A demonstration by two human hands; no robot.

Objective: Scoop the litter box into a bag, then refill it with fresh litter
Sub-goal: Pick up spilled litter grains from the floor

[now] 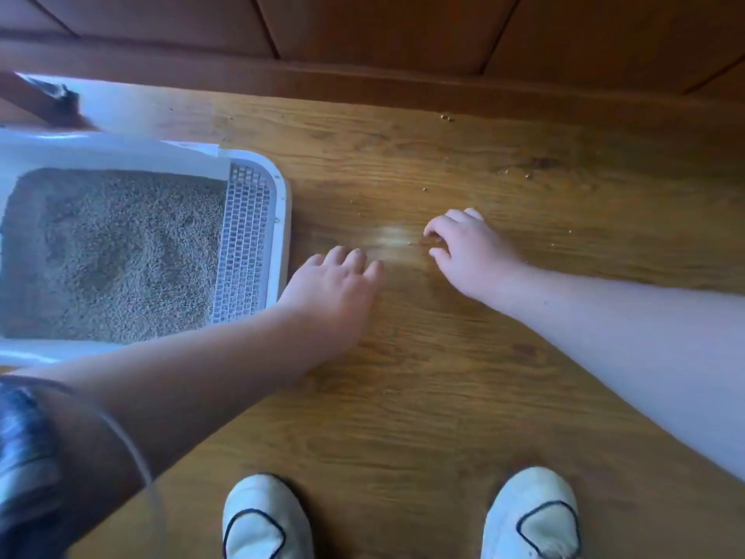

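- The litter box (282, 203) sat on the wooden floor (463, 377) at about 9 o'clock in the view, and its left part ran off the picture.
- Its long side ran left to right, and its grid step (242, 240) was at the right end, pointing to 3 o'clock.
- The box was full of small tan litter (117, 252), with dips and bumps on top.
- A few loose litter bits (445, 118) lay on the floor at about 1 o'clock, well apart from the box.
- The left hand (334, 292) lay palm down on the floor, just beside the box's right end, with its fingers (354, 258) a little apart and holding nothing.
- The right hand (467, 252) was near it at 3 o'clock, with its fingers (437, 232) curled down to the floor by some tiny bits; I cannot tell if they held one.
- Two white shoes (266, 518) stood at 6 o'clock, toes pointing to 12.
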